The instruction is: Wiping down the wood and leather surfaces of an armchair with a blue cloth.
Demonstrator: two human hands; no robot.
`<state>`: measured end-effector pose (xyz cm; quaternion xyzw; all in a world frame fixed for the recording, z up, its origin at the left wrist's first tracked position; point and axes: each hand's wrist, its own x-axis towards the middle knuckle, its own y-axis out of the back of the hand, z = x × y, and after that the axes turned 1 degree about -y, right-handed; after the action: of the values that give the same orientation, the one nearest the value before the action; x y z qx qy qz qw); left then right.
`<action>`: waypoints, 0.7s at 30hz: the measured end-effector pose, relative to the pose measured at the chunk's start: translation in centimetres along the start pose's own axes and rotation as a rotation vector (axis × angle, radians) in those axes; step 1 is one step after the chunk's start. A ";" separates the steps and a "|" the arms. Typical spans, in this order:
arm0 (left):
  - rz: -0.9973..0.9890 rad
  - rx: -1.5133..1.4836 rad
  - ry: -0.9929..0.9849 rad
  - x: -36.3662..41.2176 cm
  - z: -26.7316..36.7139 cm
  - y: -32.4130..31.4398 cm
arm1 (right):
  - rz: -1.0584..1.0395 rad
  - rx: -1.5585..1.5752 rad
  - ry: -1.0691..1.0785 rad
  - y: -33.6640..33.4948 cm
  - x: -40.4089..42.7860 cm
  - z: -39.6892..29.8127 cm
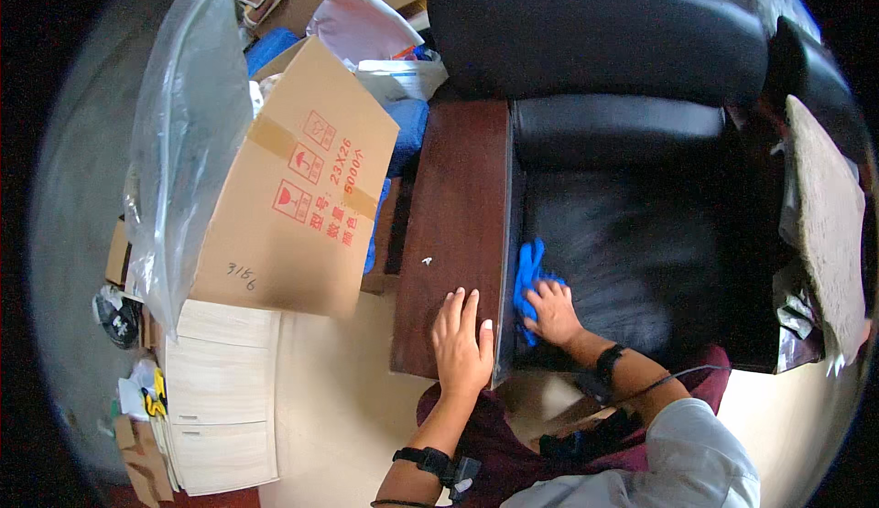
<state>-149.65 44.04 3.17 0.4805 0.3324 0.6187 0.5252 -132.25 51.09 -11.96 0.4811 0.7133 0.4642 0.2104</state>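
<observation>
My left hand (461, 343) lies flat on the dark wooden armrest (457, 199) of a black leather sofa, fingers slightly spread and nothing held. A small white scrap (427, 261) rests on the wood beyond its fingertips. My right hand (555, 312) grips a bright blue cloth (529, 274) against the inner side of the armrest, at the left edge of the black seat cushion (618, 233). Part of the cloth is hidden under the fingers. Behind the seat rises the black backrest (597, 34).
A large cardboard box (295, 192) with red print stands left of the armrest, beside clear plastic sheeting (185, 130). Below it is a pale cabinet (220, 384). Blue bundles and white bags lie behind the box. A beige slab-like pad (824, 220) leans at the right.
</observation>
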 end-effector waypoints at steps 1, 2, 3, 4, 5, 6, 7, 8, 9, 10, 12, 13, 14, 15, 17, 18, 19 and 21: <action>0.007 -0.013 -0.004 0.0 0.0 0.0 | -0.176 -0.069 0.037 1.6 -0.5 -0.1; 0.015 -0.028 0.013 0.0 0.0 0.0 | -0.199 0.008 0.117 2.0 -0.9 0.5; 0.031 -0.037 0.013 0.0 0.0 -0.1 | -0.226 0.083 0.195 3.0 -1.2 0.9; 0.035 -0.038 0.012 0.0 -0.1 -0.2 | -0.271 0.257 0.038 3.9 -0.7 1.4; 0.038 -0.039 0.012 -0.1 -0.1 -0.3 | -0.315 0.431 -0.121 4.9 0.3 2.1; 0.037 -0.036 0.012 -0.2 -0.3 -0.3 | -0.228 0.463 -0.218 7.7 2.0 1.0; 0.046 -0.050 0.010 0.2 0.4 -0.4 | -0.009 0.457 -0.235 7.3 3.3 3.5; 0.039 -0.046 0.002 0.1 0.1 -0.4 | 0.230 0.507 -0.281 8.6 4.9 2.5; 0.033 -0.047 -0.014 0.0 0.0 -0.4 | 0.301 0.554 -0.278 10.5 6.5 0.9; 0.019 -0.046 -0.014 -0.1 -0.1 -0.5 | 0.307 0.523 -0.161 11.1 7.5 -0.2; 0.045 -0.076 0.002 -0.2 -0.4 -0.6 | 0.296 0.436 0.038 10.9 8.4 -3.1; 0.059 -0.091 0.007 -0.3 -0.4 -0.3 | 0.279 0.385 0.123 10.3 8.4 -4.9; 0.059 -0.105 0.019 -0.5 -0.5 -0.2 | 0.256 0.350 0.143 9.6 8.5 -6.2; 0.065 -0.118 0.029 -0.4 -0.5 0.0 | 0.250 0.356 0.154 9.8 9.5 -6.1; 0.046 -0.109 -0.002 -0.1 -0.1 0.3 | 0.297 0.084 0.281 10.4 11.9 -4.2; 0.042 -0.118 0.005 -0.3 -0.2 0.4 | 0.310 0.062 0.249 10.5 13.5 -3.5; 0.042 -0.126 0.010 -0.3 -0.5 0.3 | 0.326 0.038 0.219 10.5 15.8 -2.4; 0.029 -0.134 0.010 0.1 -0.4 0.0 | 0.346 0.038 0.051 10.5 20.2 0.7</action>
<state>-150.03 44.16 3.11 0.4458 0.2858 0.6494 0.5458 -135.62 70.30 -0.24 0.5885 0.6336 0.4922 0.1000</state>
